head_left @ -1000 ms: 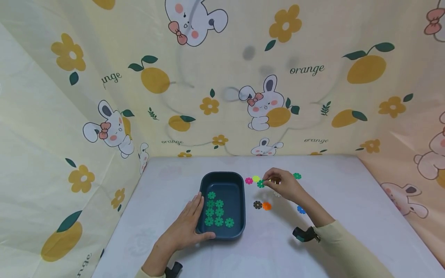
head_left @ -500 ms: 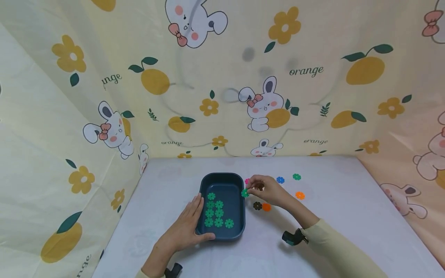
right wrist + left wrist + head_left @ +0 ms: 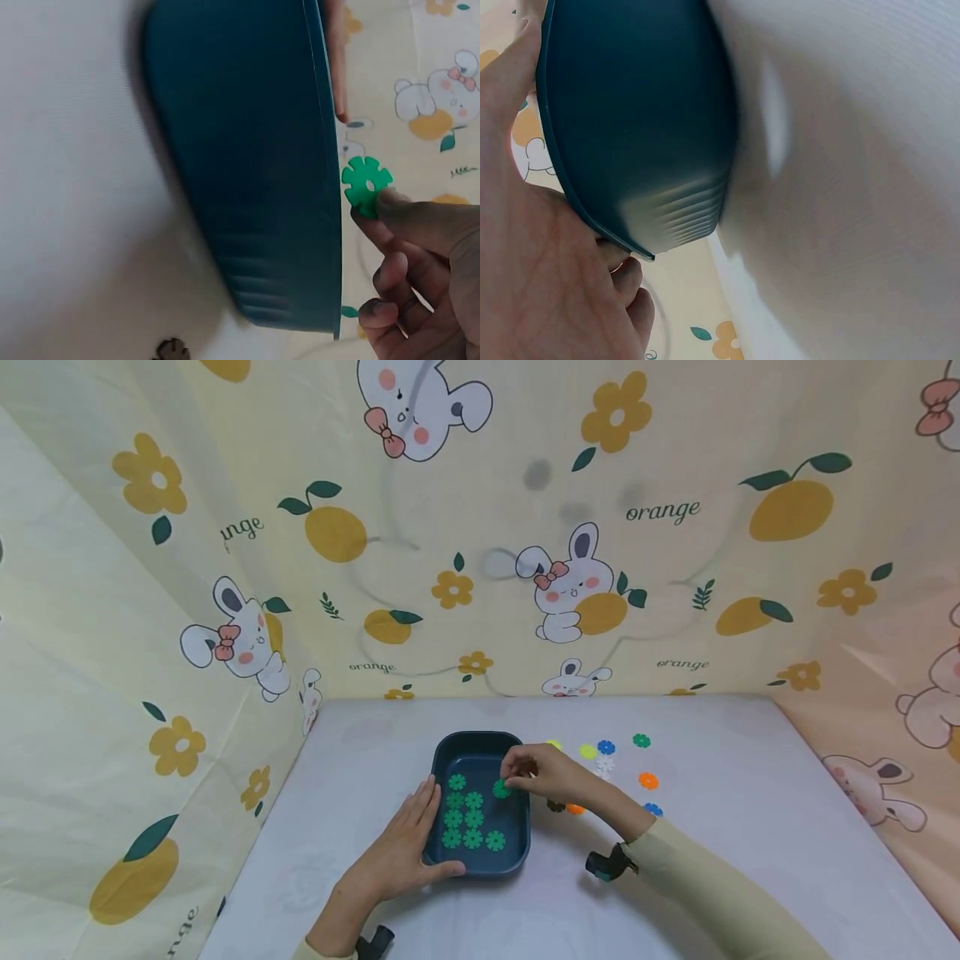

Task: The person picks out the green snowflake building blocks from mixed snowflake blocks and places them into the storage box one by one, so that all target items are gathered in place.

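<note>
Head view. Dark blue tray [image 3: 517, 852] on the white worktop [image 3: 712, 860], holding seven green discs [image 3: 471, 818] laid flat. Right hand [image 3: 543, 774] over the tray, grip closed in a pinch on an eighth green disc [image 3: 501, 789], not yet let go. Left hand [image 3: 401, 852] against the tray's near left side, fingers straight, thumb along the front rim. Loose on the worktop right of the tray: one green piece [image 3: 641, 741], plus yellow, blue, white, orange and brown ones. By my reckoning, the green sorting is nearly finished; one green piece is left.

Left wrist view. Tray wall [image 3: 645, 135] with palm and fingers against it.

Right wrist view. Green disc [image 3: 366, 182] held at the fingertips [image 3: 390, 201] just above the tray rim [image 3: 324, 150].
</note>
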`<state>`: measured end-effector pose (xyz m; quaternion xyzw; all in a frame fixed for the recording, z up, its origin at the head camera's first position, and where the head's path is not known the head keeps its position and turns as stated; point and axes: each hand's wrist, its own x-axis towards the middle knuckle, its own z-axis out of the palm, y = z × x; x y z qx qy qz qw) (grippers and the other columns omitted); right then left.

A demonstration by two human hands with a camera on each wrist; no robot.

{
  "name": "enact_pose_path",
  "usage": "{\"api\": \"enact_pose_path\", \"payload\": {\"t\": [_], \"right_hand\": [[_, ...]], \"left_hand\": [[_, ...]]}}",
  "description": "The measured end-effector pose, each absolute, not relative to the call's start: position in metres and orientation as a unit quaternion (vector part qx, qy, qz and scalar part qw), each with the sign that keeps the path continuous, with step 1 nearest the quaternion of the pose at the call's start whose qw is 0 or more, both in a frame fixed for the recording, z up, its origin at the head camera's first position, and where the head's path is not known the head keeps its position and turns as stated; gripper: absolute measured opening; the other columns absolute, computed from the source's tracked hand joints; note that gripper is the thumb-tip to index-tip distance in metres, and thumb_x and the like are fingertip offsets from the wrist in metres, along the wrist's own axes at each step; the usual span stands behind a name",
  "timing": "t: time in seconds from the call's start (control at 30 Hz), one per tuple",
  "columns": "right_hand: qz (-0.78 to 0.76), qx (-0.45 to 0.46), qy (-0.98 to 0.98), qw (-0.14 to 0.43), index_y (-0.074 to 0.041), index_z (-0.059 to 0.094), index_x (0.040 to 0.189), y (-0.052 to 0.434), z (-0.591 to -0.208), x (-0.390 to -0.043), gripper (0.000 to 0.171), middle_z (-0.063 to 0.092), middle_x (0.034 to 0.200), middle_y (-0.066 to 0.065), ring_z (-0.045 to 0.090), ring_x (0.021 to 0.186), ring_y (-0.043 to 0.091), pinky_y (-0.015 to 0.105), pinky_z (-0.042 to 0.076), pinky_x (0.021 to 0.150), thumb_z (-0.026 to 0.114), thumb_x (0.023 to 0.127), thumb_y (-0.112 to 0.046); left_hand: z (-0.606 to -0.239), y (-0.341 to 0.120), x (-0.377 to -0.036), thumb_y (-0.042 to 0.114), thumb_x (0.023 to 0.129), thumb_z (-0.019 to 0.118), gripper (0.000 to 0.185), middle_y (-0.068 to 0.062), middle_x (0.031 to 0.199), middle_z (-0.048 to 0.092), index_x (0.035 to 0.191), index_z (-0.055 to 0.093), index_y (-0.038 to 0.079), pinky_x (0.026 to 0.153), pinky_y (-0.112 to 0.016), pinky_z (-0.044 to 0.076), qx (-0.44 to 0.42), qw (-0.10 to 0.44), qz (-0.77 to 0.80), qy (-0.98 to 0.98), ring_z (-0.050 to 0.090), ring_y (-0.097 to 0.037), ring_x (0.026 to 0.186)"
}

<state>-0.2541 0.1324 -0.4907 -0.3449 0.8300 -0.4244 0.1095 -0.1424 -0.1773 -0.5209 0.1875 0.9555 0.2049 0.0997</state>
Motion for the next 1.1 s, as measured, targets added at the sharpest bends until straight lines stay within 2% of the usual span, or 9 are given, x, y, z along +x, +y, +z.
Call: {"api": "enact_pose_path", "payload": {"t": [0.23, 0.47, 0.83, 0.97, 1.1], "right_hand": [[-0.403, -0.392, 0.814, 0.142, -0.02, 0.075, 0.103, 0.12, -0.49, -0.266, 0.007, 0.075, 0.098, -0.01, 0.068, 0.086, 0.011, 0.026, 0.059, 0.077, 0.079, 0.1, -0.015], [-0.349, -0.412, 0.818, 0.201, -0.019, 0.074, 0.101, 0.108, -0.492, -0.278, 0.007, 0.073, 0.098, -0.011, 0.07, 0.091, 0.007, 0.024, 0.062, 0.089, 0.077, 0.102, -0.012], [-0.274, -0.427, 0.828, 0.239, -0.012, 0.076, 0.099, 0.093, -0.497, -0.284, 0.003, 0.074, 0.095, -0.008, 0.065, 0.085, 0.004, 0.021, 0.061, 0.083, 0.078, 0.1, -0.009], [-0.265, -0.423, 0.831, 0.248, -0.017, 0.075, 0.094, 0.09, -0.499, -0.285, 0.012, 0.074, 0.092, -0.008, 0.066, 0.083, 0.005, 0.022, 0.06, 0.08, 0.079, 0.098, -0.006], [-0.249, -0.418, 0.838, 0.247, -0.016, 0.077, 0.095, 0.088, -0.499, -0.283, 0.007, 0.072, 0.09, -0.013, 0.066, 0.083, 0.006, 0.023, 0.06, 0.081, 0.08, 0.098, -0.01]], "left_hand": [[-0.52, -0.177, -0.143, 0.081, 0.088, 0.068, 0.127, -0.006, 0.182, -0.003, 0.173, 0.008, 0.009, 0.136, -0.052, 0.012, 0.185, 0.103, 0.207, 0.955, 0.002, -0.028, 0.168], [-0.519, -0.177, -0.144, 0.08, 0.089, 0.069, 0.127, -0.006, 0.182, -0.004, 0.173, 0.008, 0.008, 0.136, -0.052, 0.011, 0.187, 0.105, 0.208, 0.955, 0.001, -0.028, 0.168], [-0.523, -0.178, -0.144, 0.081, 0.089, 0.067, 0.126, -0.006, 0.182, -0.002, 0.173, 0.009, 0.008, 0.136, -0.052, 0.012, 0.191, 0.1, 0.201, 0.955, 0.002, -0.026, 0.168], [-0.523, -0.178, -0.144, 0.081, 0.088, 0.068, 0.127, -0.006, 0.182, -0.003, 0.173, 0.008, 0.009, 0.136, -0.052, 0.013, 0.19, 0.101, 0.2, 0.956, 0.003, -0.026, 0.168], [-0.523, -0.178, -0.144, 0.082, 0.088, 0.067, 0.127, -0.005, 0.182, -0.003, 0.174, 0.007, 0.01, 0.136, -0.052, 0.013, 0.189, 0.102, 0.198, 0.956, 0.002, -0.026, 0.168]]}}
